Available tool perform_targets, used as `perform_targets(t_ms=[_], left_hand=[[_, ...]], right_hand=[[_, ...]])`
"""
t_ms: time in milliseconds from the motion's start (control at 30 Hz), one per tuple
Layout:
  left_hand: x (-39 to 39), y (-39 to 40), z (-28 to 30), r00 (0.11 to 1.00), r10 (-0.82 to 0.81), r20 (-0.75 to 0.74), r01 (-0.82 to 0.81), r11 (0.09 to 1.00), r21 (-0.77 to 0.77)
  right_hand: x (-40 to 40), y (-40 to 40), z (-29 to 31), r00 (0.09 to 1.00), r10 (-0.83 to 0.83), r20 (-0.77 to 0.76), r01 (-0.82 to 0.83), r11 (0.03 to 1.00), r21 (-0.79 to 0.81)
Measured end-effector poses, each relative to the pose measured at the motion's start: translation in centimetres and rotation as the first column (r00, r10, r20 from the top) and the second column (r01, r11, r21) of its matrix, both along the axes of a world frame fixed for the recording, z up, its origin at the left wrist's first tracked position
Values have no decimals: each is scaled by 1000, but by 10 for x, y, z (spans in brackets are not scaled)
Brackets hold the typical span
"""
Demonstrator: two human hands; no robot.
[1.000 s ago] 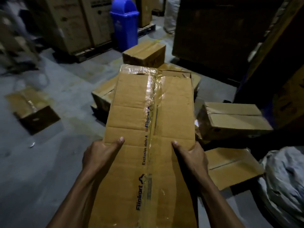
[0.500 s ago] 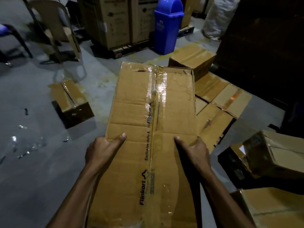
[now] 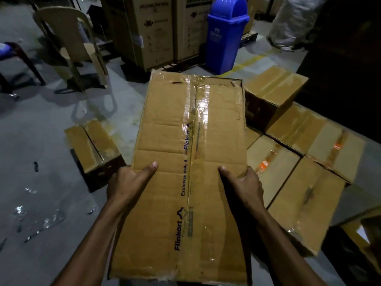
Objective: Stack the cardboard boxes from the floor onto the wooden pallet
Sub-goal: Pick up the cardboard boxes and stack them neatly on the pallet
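The long taped box (image 3: 191, 172) is held up in front of the person, above the floor (image 3: 41, 141) — the left hand (image 3: 125, 182) grips its left edge and the right hand (image 3: 245, 186) its right edge, thumbs lying on top. Just right of it sit stacked boxes (image 3: 299, 162); a small box (image 3: 94, 149) lies on the floor to the left — a blue bin (image 3: 225, 34) and a chair (image 3: 70, 46) stand beyond.
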State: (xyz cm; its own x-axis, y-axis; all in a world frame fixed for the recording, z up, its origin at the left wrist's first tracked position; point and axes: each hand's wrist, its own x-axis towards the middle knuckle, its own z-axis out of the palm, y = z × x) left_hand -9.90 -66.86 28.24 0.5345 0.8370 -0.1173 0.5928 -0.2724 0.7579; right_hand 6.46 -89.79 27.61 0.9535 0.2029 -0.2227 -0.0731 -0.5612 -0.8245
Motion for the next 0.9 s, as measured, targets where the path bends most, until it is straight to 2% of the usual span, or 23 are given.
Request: perform_targets(t_ms=[100, 200, 400, 667, 900], left_hand=[[58, 64, 4, 1000, 9, 25, -9, 1000, -6], [109, 127, 19, 999, 51, -16, -51, 998, 32], [197, 248, 26, 998, 33, -50, -31, 999, 35], [340, 417, 9, 989, -121, -88, 130, 987, 95], [464, 556, 31, 954, -293, -70, 297, 953, 64]], right_hand=[[57, 67, -1, 1000, 13, -4, -13, 1000, 13], [110, 132, 10, 1000, 21, -9, -21, 1000, 15], [197, 242, 30, 999, 33, -6, -33, 999, 30], [305, 395, 5, 996, -88, 32, 88, 996, 30], [389, 508, 25, 968, -250, 34, 248, 967, 58]])
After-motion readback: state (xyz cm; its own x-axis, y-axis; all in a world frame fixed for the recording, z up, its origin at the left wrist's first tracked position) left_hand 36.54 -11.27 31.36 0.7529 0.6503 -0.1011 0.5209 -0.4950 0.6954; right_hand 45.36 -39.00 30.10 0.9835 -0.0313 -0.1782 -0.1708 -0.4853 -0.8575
